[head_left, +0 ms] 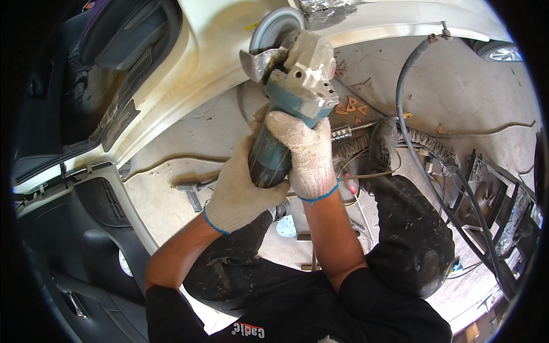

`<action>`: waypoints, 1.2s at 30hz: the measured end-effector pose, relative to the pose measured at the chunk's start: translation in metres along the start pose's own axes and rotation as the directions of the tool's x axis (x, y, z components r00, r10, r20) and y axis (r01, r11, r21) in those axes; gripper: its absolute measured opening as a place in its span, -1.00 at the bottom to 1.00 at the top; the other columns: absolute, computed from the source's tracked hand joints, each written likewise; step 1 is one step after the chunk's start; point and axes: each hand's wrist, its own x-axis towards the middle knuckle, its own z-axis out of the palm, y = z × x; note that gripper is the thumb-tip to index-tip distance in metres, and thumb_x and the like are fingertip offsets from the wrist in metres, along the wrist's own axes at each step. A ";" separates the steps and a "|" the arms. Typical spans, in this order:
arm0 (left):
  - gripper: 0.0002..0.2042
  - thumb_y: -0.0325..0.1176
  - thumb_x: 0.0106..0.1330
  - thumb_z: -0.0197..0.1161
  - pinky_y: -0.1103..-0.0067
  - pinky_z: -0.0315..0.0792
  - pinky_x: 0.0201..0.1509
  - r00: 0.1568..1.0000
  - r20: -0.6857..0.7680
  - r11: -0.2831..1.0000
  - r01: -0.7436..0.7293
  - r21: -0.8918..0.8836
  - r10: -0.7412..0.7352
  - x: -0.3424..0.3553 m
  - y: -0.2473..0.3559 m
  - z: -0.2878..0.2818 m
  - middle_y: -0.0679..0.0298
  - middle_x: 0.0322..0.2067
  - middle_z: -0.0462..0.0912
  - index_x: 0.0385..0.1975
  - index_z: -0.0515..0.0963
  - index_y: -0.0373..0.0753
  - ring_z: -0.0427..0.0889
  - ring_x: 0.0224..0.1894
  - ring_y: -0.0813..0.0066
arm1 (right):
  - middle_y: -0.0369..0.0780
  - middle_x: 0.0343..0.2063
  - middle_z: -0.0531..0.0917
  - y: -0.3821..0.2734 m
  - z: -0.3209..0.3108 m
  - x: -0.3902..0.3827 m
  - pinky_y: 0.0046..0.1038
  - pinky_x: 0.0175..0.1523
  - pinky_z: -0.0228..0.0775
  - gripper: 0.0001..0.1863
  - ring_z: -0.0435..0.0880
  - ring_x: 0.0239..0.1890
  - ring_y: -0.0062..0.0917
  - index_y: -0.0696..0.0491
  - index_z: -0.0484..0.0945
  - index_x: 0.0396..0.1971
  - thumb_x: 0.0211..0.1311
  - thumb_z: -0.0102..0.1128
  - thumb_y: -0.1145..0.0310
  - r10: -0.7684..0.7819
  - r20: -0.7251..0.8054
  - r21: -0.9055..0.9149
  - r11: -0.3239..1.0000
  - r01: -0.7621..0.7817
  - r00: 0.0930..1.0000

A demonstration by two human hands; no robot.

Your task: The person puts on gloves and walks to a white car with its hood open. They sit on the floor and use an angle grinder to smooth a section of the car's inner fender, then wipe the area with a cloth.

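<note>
An angle grinder (270, 150) with a dark green body and a worn silver head points away from me. My left hand (235, 191), in a white knit glove with a blue cuff, wraps round the rear of its body. Further forward, my right hand (306, 151), gloved the same way, grips the body just behind the head. A grey disc (278, 28) and a bent metal guard (260, 64) sit at its far end. The disc is up against or just over the cream car body panel (220, 43); whether it touches, I cannot tell. Beside it is a bare, scraped metal patch (329, 12).
An open car door (86, 246) stands at left, below the door opening. Hoses (402, 86) and cables cross the concrete floor at right. Orange triangular pieces (351, 106) lie beyond my foot. Another power tool (191, 191) rests on the floor. A metal frame (486, 197) stands far right.
</note>
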 end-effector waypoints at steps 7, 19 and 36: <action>-0.40 -0.33 -0.05 0.44 0.42 0.51 -0.07 1.000 0.003 1.000 -0.019 -0.014 0.019 0.005 0.002 0.001 0.03 -0.26 0.60 -0.02 0.33 -0.39 0.63 -0.21 0.33 | -0.19 -0.32 0.64 0.001 -0.004 0.006 -0.45 -0.18 0.56 -0.56 0.65 -0.33 -0.51 0.19 0.52 -0.07 0.03 0.37 0.36 -0.021 0.044 -0.056 0.998 0.024 0.999; -0.37 -0.31 -0.05 0.44 0.43 0.51 -0.07 1.000 0.030 1.000 0.008 -0.005 -0.008 0.004 0.000 0.001 0.02 -0.26 0.60 0.01 0.32 -0.42 0.63 -0.21 0.33 | -0.20 -0.34 0.64 0.006 -0.007 0.005 -0.46 -0.20 0.54 -0.61 0.63 -0.35 -0.53 0.18 0.53 -0.11 0.05 0.34 0.35 -0.004 0.018 -0.118 0.993 0.006 1.000; -0.41 -0.31 -0.05 0.43 0.40 0.51 -0.10 1.000 -0.003 0.999 0.012 0.033 -0.011 0.004 0.000 0.005 -0.02 -0.28 0.59 -0.03 0.34 -0.41 0.63 -0.23 0.25 | -0.19 -0.35 0.64 0.010 -0.012 0.007 -0.48 -0.21 0.54 -0.61 0.64 -0.36 -0.54 0.19 0.54 -0.13 0.07 0.35 0.32 0.003 0.033 -0.033 0.999 -0.002 0.999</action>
